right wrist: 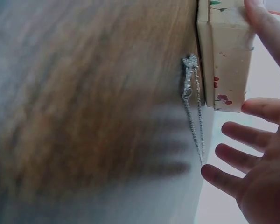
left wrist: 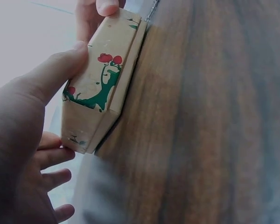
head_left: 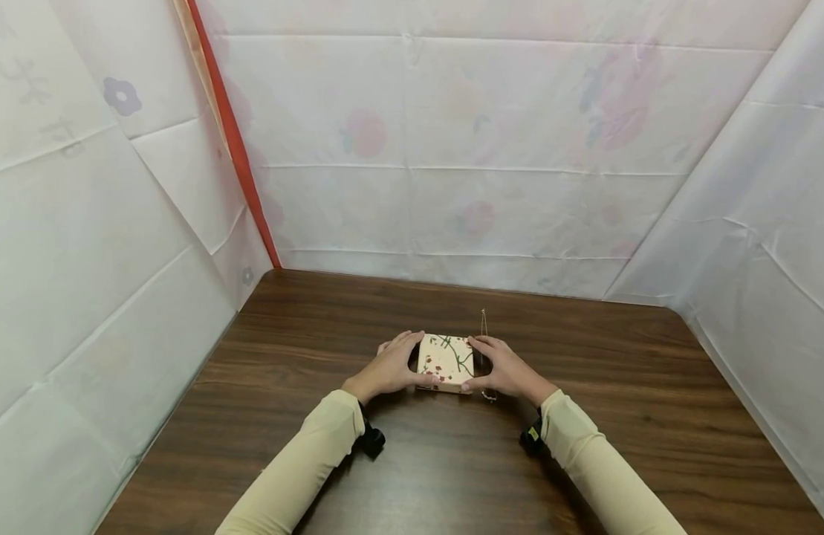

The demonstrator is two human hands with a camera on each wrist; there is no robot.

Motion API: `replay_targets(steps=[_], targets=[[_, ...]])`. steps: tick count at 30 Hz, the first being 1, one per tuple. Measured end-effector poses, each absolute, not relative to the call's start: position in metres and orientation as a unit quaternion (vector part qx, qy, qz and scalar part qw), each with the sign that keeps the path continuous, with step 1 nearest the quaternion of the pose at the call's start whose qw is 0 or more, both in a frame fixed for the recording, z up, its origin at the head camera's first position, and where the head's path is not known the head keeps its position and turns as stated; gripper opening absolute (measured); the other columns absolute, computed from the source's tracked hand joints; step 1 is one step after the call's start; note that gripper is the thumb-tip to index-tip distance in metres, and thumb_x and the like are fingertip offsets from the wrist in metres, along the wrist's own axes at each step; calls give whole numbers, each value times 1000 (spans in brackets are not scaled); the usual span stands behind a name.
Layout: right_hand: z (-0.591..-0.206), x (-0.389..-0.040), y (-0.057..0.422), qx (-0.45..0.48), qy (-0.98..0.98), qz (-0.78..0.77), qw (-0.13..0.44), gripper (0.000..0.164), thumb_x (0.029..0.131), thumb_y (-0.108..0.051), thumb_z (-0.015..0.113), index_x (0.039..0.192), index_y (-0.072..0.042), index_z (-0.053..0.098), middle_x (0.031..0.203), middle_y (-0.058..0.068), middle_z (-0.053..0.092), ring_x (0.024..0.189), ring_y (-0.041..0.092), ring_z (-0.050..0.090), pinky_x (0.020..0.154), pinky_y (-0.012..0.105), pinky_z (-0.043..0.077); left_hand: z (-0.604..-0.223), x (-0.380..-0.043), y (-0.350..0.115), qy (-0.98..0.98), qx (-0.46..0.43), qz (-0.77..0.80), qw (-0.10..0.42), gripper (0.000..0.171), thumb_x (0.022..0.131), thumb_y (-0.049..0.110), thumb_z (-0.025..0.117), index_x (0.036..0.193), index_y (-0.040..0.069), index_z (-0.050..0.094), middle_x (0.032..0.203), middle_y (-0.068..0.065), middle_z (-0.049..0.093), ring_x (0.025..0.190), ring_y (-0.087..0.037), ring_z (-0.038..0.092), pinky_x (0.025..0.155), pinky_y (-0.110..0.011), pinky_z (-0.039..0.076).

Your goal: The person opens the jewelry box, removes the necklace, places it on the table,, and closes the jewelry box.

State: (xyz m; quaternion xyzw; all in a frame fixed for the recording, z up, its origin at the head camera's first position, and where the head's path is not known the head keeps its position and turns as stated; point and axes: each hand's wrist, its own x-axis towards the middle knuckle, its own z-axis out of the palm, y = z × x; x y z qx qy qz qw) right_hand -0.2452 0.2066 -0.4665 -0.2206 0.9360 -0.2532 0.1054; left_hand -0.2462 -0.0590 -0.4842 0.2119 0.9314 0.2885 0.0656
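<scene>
A small cream cardboard box (head_left: 446,360) with a print of red flowers and green branches sits on the table, its lid on. My left hand (head_left: 388,365) grips the lid's left side, thumb at the front corner and index finger at the back. On the opposite side my right hand (head_left: 508,368) does likewise, with its other fingers (right wrist: 242,135) spread clear of the box. A thin silver necklace (right wrist: 191,100) lies on the wood just right of the box, partly under the right hand in the head view.
The dark wood-grain table (head_left: 305,327) is enclosed by pale printed sheets (head_left: 452,134) at the back and both sides. A red strip (head_left: 234,141) runs down the back left corner. Black wrist cameras (head_left: 371,440) hang under both sleeves.
</scene>
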Motion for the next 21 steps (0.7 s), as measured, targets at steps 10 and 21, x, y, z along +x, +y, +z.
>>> replay_targets(steps=[10,21], targets=[[-461,-245,207,-214,934,-259,121,102,75,-56,77,154,-12,31,156,23,26,143,46,24,106,63,34,-481,-247,-54,930,210,294,68,102,78,58,74,153,6,29,157,-12,35,145,-32,31,114,-61,22],[-461,-246,207,-219,935,-252,118,102,76,-57,76,154,-12,29,156,24,25,143,47,25,105,64,35,-478,-249,-55,935,210,278,61,102,77,58,75,152,6,31,155,-12,37,145,-31,32,114,-58,23]])
